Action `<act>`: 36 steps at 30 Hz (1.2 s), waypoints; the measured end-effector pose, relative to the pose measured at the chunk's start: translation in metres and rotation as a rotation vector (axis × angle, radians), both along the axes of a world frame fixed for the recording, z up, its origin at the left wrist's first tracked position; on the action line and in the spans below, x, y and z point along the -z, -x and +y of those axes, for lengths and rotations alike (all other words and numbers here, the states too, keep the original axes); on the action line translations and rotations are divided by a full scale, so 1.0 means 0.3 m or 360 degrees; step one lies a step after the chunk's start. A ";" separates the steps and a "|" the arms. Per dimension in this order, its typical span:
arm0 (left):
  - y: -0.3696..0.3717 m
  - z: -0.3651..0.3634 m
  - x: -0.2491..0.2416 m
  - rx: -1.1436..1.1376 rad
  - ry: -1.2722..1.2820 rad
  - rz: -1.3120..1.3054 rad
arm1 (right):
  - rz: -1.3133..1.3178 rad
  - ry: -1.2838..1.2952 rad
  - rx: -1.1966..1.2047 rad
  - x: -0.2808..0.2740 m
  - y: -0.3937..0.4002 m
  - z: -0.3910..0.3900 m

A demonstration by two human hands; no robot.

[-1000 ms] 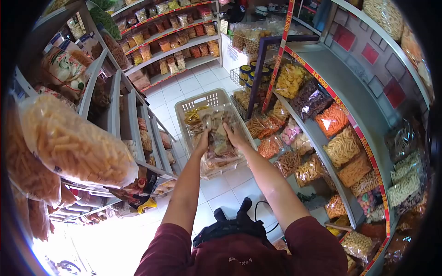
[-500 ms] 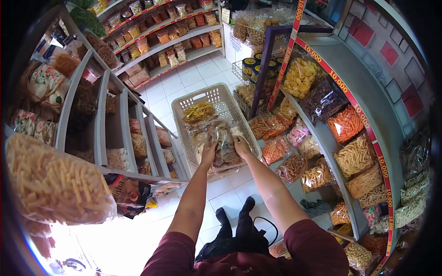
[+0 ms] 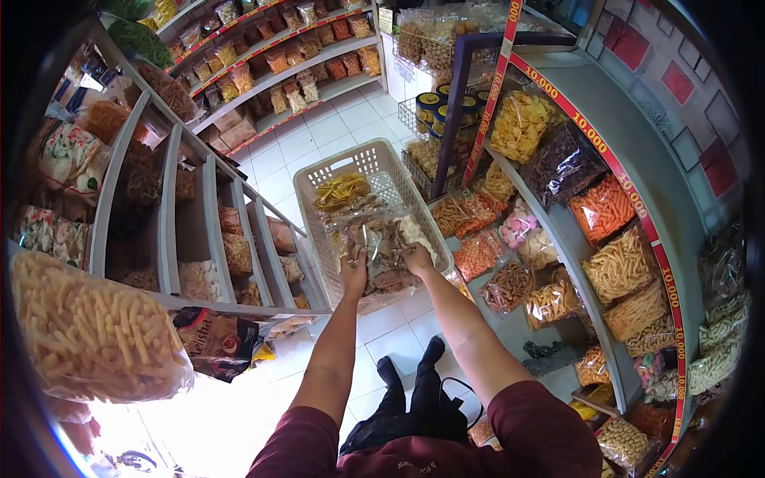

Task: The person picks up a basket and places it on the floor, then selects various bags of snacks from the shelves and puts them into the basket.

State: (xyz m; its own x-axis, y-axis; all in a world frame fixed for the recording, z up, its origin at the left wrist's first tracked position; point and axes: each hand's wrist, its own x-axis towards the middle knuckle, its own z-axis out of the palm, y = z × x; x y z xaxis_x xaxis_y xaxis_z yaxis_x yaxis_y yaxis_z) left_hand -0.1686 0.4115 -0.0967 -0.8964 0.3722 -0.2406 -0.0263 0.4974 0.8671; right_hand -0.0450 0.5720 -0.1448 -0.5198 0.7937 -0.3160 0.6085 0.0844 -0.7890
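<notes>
A beige plastic basket (image 3: pixel 307 191) stands in front of me, with bags of snacks inside. My left hand (image 3: pixel 353 272) and my right hand (image 3: pixel 417 259) are both closed on the sides of a clear plastic bag of brownish snacks (image 3: pixel 386 245), over the near half of the basket. Other brownish and whitish bags lie under and around it. A bag of yellow snacks (image 3: pixel 343 191) rests at the basket's far end. My fingertips are partly hidden by the shiny plastic.
Slanted grey shelves (image 3: pixel 171 207) with snack bags rise on my left. To the right, a shelf unit with red price strips (image 3: pixel 590 131) holds many bags. A large bag of stick snacks (image 3: pixel 100 327) juts in at left. Tiled floor (image 3: pixel 351 127) runs beyond the basket.
The snack bag has turned and shifted slightly between my hands. My left hand has moved a little left and down. The view has shifted slightly.
</notes>
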 end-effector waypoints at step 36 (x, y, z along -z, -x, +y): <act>-0.056 0.297 -0.639 0.0577 -0.0338 0.0964 | -0.0012 -0.0718 0.0098 -0.826 -0.269 0.051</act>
